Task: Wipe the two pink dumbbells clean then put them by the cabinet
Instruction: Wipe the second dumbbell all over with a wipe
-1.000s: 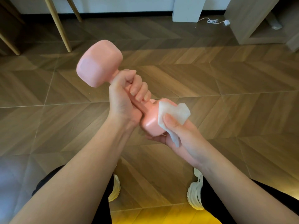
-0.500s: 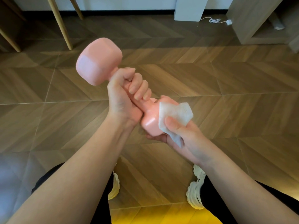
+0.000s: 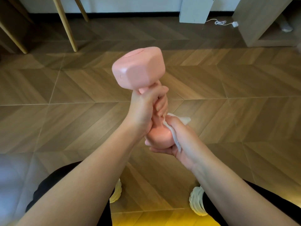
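The pink dumbbell (image 3: 138, 69) was held in the air in front of the person, above the herringbone wood floor (image 3: 65, 111). It stood almost upright, one head high and the other low and nearer the body. The left hand (image 3: 143, 110) gripped the bar just under the upper head, its fingers (image 3: 161, 103) curled tightly around it. The right hand (image 3: 179, 141) cupped the lower head, wrapped beneath it with the thumb on top, and pressed a white wipe (image 3: 184, 119) against the pink surface. Part of the wipe stuck out above the hand, and a strip of it ran down the side of the head. The cabinet (image 3: 254, 22) stood at the far right by the wall, well apart from the dumbbell, with a white box (image 3: 194, 8) and a white cable (image 3: 219, 22) near it. Slanted wooden legs (image 3: 65, 25) stood at the far left, and pale shoes (image 3: 196, 199) showed below the arms.
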`<state>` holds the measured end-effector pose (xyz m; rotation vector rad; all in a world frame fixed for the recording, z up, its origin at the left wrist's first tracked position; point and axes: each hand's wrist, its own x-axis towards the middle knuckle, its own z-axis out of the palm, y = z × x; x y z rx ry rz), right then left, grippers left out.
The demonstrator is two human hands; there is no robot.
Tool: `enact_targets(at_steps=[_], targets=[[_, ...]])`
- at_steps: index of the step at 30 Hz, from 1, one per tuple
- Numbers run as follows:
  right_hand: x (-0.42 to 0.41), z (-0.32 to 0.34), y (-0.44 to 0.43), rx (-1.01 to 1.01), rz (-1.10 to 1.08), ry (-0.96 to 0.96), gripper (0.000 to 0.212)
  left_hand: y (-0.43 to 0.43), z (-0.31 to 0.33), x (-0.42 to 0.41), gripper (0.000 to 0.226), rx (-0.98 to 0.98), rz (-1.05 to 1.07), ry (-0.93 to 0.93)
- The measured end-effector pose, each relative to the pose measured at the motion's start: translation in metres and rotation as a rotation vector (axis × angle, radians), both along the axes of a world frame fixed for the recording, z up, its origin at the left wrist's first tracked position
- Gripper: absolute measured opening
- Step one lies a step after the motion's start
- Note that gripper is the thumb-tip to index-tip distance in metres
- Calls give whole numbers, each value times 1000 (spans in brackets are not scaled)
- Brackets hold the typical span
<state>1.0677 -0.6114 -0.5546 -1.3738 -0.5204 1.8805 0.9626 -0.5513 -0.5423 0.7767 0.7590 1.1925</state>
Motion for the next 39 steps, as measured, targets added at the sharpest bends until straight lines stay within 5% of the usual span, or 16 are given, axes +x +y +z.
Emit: enact_targets(at_steps=[5,10,18,24,28,33,39], targets=[[9,0,-7,-3,44,155,38,3,1,-3,31,57,-90,-15],[4,-9,-4,-71,-42,58,33,-3,-5,1,32,127,-174,20],[-4,-20,-5,50,-184,-134,21,2,-4,9,42,-79,232,122],[-8,-25,3,-61,-179,-200,20,-2,-5,9,41,-3,129,206],[1,-22,-9,-19,-91,-92,31,1,-3,1,38,-83,124,95],[-8,-23,2,-127,-156,-337,22,-9,-6,12,40,-33,13,218],[4,-21,-5,-87,-82,-163,26,0,-3,7,39,-111,15,88]])
